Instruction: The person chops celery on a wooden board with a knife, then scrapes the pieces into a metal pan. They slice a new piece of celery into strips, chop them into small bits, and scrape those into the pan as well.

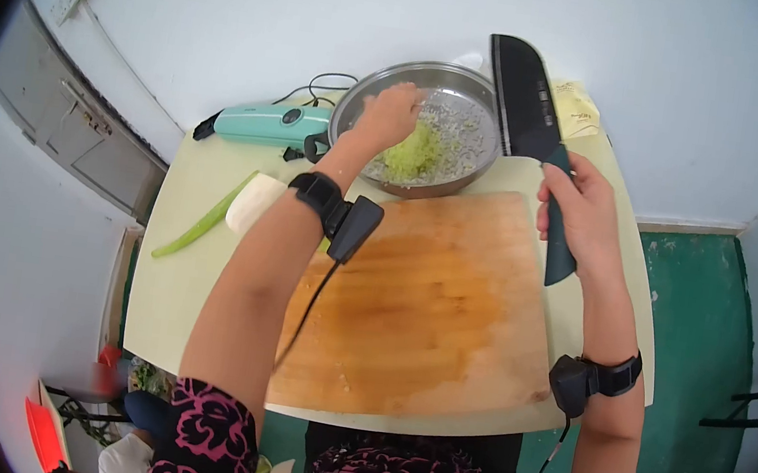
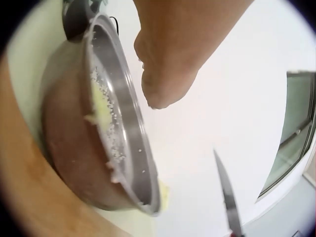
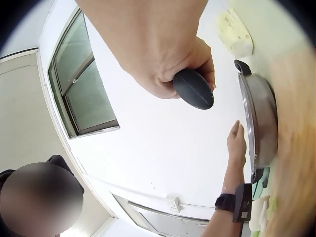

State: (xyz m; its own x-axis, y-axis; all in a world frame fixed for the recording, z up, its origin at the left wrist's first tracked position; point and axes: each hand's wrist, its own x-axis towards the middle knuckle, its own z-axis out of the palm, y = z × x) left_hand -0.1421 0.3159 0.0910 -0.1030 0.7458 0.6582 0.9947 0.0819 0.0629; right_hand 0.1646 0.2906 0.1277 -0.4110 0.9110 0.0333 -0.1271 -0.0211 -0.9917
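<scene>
My right hand grips the dark green handle of a kitchen cleaver, its broad black blade raised and pointing away from me. In the right wrist view the handle's butt pokes out of the fist. The left hand hangs over a steel pan, its fingers loosely bent. Seen from the right wrist, that left hand is beside the pan's rim with nothing visible in it. Inside the pan lie a heap of finely chopped green vegetable and scattered white bits.
A wet wooden cutting board lies in front of the pan. To its left are a green stalk and a white block. A turquoise appliance with a black cord lies behind them. Behind the cleaver is a yellow packet.
</scene>
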